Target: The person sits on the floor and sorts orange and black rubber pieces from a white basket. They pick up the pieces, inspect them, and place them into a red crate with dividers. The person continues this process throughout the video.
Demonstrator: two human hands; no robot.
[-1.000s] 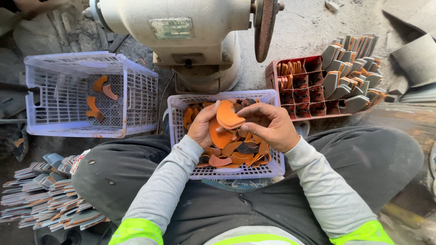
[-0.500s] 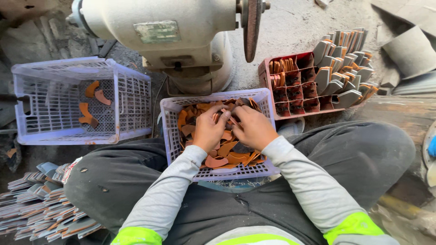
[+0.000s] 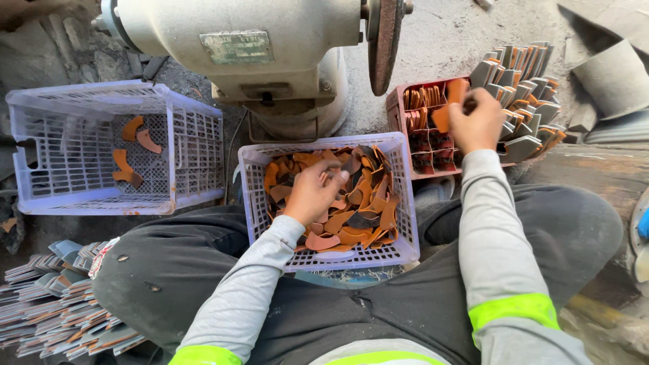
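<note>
Right hand has left the white lattice plastic basket of curved orange leather pieces; it now grips one, apparently, over the red divided crate. Left hand stays among them, fingers curled.

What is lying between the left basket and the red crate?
In the head view, the middle basket of orange pieces lies between the left basket and the red crate, with the grinder base behind.

dirt floor: bench grinder, white basket, red tray, metal strips.
</note>
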